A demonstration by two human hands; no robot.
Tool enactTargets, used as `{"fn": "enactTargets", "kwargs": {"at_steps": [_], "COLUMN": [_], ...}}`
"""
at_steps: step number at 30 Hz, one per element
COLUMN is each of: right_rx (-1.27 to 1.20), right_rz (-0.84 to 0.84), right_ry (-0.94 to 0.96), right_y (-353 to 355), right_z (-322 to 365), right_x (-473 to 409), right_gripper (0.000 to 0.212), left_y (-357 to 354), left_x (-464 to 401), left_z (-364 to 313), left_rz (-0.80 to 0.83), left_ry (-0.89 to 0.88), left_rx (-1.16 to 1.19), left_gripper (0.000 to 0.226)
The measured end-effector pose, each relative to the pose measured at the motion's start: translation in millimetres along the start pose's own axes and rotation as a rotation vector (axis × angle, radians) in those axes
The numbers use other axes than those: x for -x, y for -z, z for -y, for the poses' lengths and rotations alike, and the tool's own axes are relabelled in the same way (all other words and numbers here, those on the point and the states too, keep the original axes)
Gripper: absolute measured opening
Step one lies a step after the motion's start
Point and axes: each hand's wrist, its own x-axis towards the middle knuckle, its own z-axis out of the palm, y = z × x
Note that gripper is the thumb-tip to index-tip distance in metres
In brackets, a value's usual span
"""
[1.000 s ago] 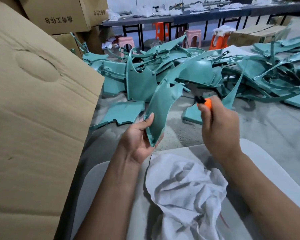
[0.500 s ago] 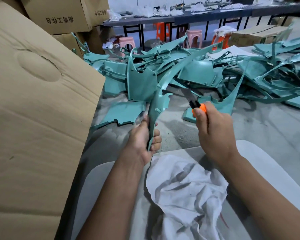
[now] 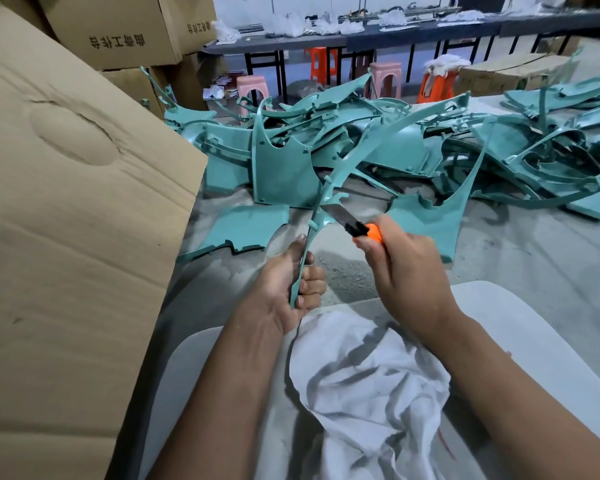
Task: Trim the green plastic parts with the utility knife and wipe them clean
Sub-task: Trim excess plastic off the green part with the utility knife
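Left hand [image 3: 284,289] grips green part [image 3: 329,188] | right hand [image 3: 406,271] grips utility knife [image 3: 355,226], handle mostly hidden

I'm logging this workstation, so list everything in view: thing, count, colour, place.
Curved green plastic part: one, teal, held upright at centre.
Orange-handled utility knife: one, blade against that part.
Crumpled white cloth: one, on lap.
Pile of green plastic parts: many, teal, across grey table.
Brown cardboard boxes: several, left.
Plastic stools: several, pink and orange, background.
Left hand: grips part.
Right hand: grips knife.
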Motion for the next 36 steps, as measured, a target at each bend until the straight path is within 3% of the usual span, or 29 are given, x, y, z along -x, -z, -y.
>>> {"fn": "enactTargets", "kwargs": {"at_steps": [4,8,13,18,25,29,33,36], "right_rx": [0.065,0.049,0.2,-0.016,0.188,0.01,-0.023,0.1], "right_rz": [-0.091,-0.06,-0.148,-0.058,-0.174,-0.107,-0.111,-0.217], "right_ry": [-0.075,-0.017,-0.068,-0.029,-0.017,-0.012,0.029,0.005], "right_y": [1.1,2.9,4.1,4.4,10.0,3.3,9.2,8.5], "right_z": [-4.6,-5.9,-1.0,-7.2,-6.0,-7.5,-10.6,-2.0], "right_x": [-1.9,-0.4,-2.6,-1.4,-2.5,-0.7,-2.9,-5.2], "right_gripper": [0.044,0.045,0.043,0.046,0.044,0.043,0.039,0.045], "left_y": [0.8,-2.3,-3.7,-2.2,-7.0,-4.6,-0.7,-4.9], "left_x": [0.4,1.2,0.9,0.8,1.7,2.6,2.3,4.3], "left_z": [-1.3,0.3,-0.6,0.9,1.5,1.1,1.1,7.1], "left_rz": [-0.012,-0.03,-0.059,-0.037,-0.045,-0.03,0.032,0.209], "left_ry": [0.021,-0.002,0.011,-0.007,0.004,-0.007,0.039,0.197], "left_rx": [0.019,-0.009,-0.035,-0.035,-0.124,-0.089,-0.063,0.041], "left_gripper": [0.039,0.038,0.039,0.037,0.038,0.037,0.036,0.017]}}
